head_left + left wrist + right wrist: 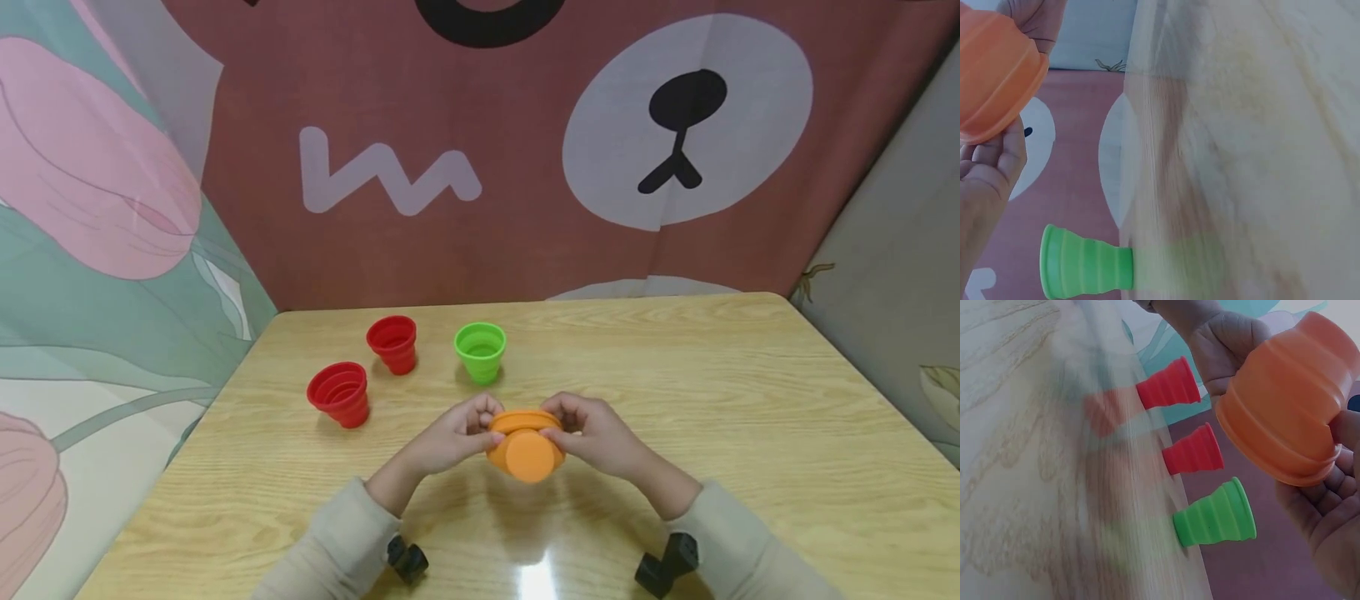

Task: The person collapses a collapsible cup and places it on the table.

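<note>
An orange collapsible cup (529, 455) is held up over the front middle of the table, its round base turned toward the head camera. My left hand (455, 433) pinches its rim side on the left, thumb in front and fingers behind. On the opposite side my right hand (600, 433) grips it the same way. In the right wrist view the ribbed orange wall (1285, 400) bulges and is dented near the right thumb. Beyond the hands a green collapsible cup (480, 353) stands upright, mouth up.
Two red collapsible cups stand mouth up at the left, one nearer (342, 395) and one farther back (393, 343). The wooden table (712, 375) runs back to a printed cloth (450, 250). Black wrist mounts (407, 559) hang below both sleeves.
</note>
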The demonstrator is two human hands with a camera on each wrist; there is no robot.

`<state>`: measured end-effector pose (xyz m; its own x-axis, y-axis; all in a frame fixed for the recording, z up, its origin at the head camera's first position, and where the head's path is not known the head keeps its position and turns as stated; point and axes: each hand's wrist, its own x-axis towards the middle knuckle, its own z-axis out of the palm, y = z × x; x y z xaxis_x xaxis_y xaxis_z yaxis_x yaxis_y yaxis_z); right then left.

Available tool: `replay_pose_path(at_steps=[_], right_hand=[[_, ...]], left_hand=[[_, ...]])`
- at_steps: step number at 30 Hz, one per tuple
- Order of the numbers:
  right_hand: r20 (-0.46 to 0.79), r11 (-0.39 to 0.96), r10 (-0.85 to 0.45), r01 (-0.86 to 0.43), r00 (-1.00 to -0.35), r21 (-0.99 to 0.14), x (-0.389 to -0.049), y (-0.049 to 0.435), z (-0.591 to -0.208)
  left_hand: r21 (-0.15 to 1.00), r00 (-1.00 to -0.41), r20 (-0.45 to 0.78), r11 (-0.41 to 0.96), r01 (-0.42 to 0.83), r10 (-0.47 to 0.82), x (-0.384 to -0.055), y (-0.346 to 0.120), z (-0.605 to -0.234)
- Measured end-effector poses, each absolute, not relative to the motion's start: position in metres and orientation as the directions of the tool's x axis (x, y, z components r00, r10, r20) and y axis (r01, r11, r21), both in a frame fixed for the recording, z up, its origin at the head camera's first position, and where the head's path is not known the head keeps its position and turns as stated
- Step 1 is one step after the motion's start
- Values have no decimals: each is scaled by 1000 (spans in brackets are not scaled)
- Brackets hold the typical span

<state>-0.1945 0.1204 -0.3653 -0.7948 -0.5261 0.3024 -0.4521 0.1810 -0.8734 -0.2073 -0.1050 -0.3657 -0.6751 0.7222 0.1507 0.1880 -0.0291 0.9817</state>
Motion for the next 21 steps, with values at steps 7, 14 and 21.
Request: replay_pose_path(at_steps=[7, 14, 21], right_hand=[[275, 208, -541, -444, -794, -872, -196, 122, -362], [217, 219, -520, -374, -826, -901, -197, 119, -362], [218, -8, -481, -244, -849, -970, -200, 121, -368]], left_hand=[[985, -643, 166, -158, 70, 748, -210, -105, -370], [978, -657, 168, -207, 19, 735, -209, -103, -371], [942, -648, 228, -334, -44, 727, -210, -98, -370]])
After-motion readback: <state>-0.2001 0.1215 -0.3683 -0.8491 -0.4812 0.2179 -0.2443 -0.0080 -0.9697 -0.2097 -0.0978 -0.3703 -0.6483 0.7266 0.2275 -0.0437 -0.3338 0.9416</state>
